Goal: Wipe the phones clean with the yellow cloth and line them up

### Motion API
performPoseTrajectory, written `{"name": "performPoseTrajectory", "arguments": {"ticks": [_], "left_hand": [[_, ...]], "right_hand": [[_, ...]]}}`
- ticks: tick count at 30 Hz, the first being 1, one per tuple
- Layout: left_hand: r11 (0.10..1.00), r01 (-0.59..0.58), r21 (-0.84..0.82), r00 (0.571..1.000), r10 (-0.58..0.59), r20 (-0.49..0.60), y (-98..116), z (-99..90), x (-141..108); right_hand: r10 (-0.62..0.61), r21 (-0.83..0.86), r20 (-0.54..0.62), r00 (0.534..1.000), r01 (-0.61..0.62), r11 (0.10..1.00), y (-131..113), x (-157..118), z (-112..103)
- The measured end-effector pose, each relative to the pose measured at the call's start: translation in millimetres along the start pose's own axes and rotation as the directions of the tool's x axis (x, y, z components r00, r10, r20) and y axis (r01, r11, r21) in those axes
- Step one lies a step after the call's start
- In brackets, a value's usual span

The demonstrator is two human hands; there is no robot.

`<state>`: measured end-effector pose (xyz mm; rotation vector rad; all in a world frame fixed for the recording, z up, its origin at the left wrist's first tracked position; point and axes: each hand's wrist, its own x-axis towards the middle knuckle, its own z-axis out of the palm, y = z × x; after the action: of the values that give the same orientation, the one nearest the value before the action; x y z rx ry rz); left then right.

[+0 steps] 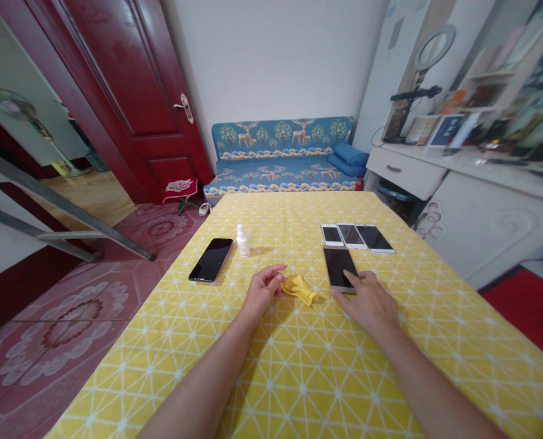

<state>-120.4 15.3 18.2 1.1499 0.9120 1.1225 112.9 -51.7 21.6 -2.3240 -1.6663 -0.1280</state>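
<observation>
Blue sofa (271, 169): Deer and trees decorate its seat and back, well beyond the yellow cloth (300, 289), against a white wall (275, 55).
Bench (298, 378): A yellow tablecloth (253, 210) crossed by white lines covers it, spreading out on every side of the yellow cloth.
Red door (120, 79): Panelled, with a metal handle (185, 108), it stands far beyond and to the left of the yellow cloth.
Right hand (367, 299): Fingers loosely spread, closed around nothing, it reaches in from the right of the yellow cloth, index finger on a dark-screened phone (337, 263), thumb at the phone's near left corner.
Left hand (262, 288): Thumb and fingers pinch the yellow cloth at its left end.
Three white-framed phones (351, 236): They lie side by side, right of and beyond the yellow cloth.
Dark-screened phone: Face up on the bench, it sits just right of the yellow cloth.
Black phone (211, 260): It lies face up, well left of the yellow cloth.
Yellow cloth: Bunched and creased, it sits between the two hands.
White bottle (243, 242): Upright, it stands left of and beyond the yellow cloth.
</observation>
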Motion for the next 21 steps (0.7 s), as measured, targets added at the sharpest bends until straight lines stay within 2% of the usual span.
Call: {"name": "performPoseTrajectory", "arguments": {"ticks": [10, 16, 19, 21], "left_hand": [[1.000, 0.010, 0.024, 1.000, -0.010, -0.005, -3, -2.9, 2], [0.999, -0.008, 0.052, 1.000, 0.009, -0.010, -7, -3.1, 3], [0.985, -0.067, 0.160, 0.997, 0.074, -0.035, -5, -11.7, 8], [0.933, -0.150, 0.329, 0.978, 0.188, -0.089, 1, -25.4, 12]], "right_hand": [[0.019, -0.059, 0.013, 1.000, -0.018, 0.998, -6, 10, 0], [0.029, -0.035, 0.016, 0.999, -0.028, 0.999, -8, 19, 1], [0.034, -0.021, 0.006, 0.999, -0.034, 0.999, -8, 24, 4], [0.028, -0.010, -0.016, 0.999, -0.028, 1.000, -6, 28, 7]]}}
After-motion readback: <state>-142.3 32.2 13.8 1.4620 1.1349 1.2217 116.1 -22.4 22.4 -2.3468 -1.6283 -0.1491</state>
